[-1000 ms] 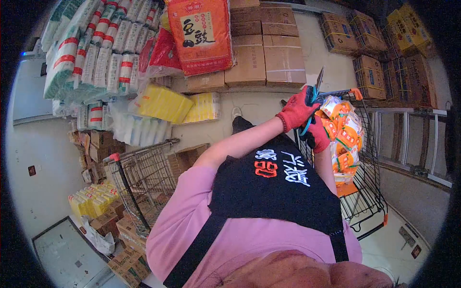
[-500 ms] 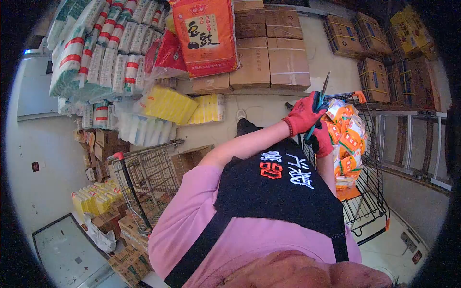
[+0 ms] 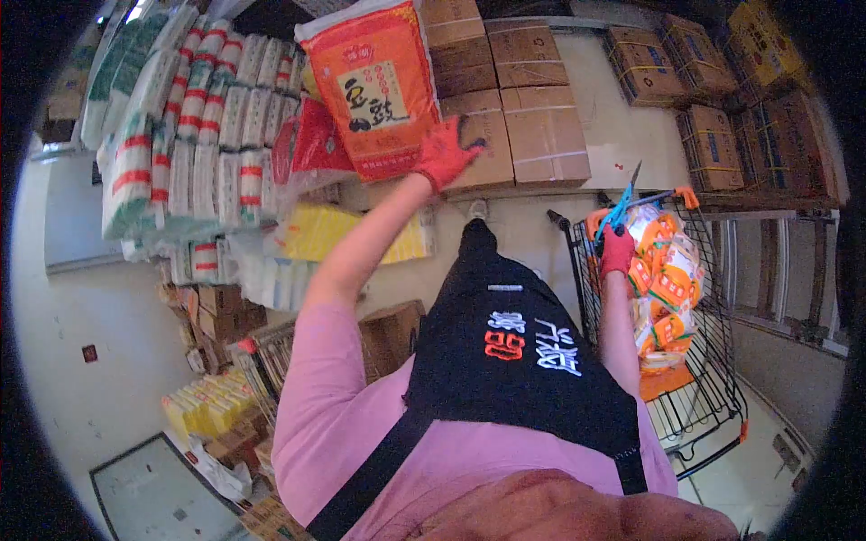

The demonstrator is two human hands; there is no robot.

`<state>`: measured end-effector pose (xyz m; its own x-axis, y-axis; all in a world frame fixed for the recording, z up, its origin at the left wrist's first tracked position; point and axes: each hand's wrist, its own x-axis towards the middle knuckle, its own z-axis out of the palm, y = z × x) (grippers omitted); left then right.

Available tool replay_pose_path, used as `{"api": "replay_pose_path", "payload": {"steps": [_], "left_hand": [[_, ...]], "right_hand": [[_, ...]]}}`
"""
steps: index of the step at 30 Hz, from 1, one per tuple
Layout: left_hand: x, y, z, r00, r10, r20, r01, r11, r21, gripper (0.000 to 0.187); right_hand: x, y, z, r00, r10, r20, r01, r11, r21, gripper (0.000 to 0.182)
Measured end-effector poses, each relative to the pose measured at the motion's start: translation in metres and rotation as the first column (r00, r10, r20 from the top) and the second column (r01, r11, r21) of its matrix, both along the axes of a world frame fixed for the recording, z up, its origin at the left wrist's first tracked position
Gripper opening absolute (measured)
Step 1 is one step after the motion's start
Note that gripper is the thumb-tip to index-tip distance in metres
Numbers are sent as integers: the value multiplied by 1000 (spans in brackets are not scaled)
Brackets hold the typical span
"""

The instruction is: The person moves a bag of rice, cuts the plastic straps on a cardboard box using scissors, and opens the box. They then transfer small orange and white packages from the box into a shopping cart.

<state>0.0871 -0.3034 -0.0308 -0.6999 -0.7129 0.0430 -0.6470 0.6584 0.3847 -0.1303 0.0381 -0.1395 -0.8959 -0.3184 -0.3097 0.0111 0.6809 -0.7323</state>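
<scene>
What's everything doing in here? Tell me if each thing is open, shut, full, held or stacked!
Left hand: gloved, open, fingers spread.
Right hand: gloved, closed on the scissors.
Scissors: held, blades look nearly together.
Cart at right: partly loaded.
Orange packets: piled in that cart.
Big orange bag: looks full.
Brown boxes: look shut, stacked.
Boxes at far right: strapped, stacked.
White packs: stacked.

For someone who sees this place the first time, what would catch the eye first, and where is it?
Probably the big orange-red bag at the top, left of centre, beside brown cartons, with the red-gloved left hand at its lower right corner. Next, the bright orange-and-white packs piled in the wire cart on the right, and the blue-handled scissors in the right hand beside them.
</scene>
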Motion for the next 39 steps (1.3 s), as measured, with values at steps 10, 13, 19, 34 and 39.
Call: {"api": "replay_pose_path", "payload": {"steps": [10,13,19,34,39], "left_hand": [[-104,-359,5,950,90,300,63,884,-464,93],[-137,-431,-18,934,150,325,18,887,-462,108],[-168,-550,-79,944,75,320,-21,985,-170,108],[-70,-392,-44,977,48,-210,-149,855,-497,68],[-74,-392,-45,971,49,-235,-167,841,-514,66]], "right_hand": [[-8,-86,-58,912,-366,-186,411,816,407,58],[-9,-85,-74,873,-391,-291,485,760,434,61],[-38,-74,-92,825,-371,-427,550,704,450,57],[-56,-69,-104,852,-219,-475,457,754,472,51],[-55,-81,-94,847,-195,-495,463,729,504,50]]}}
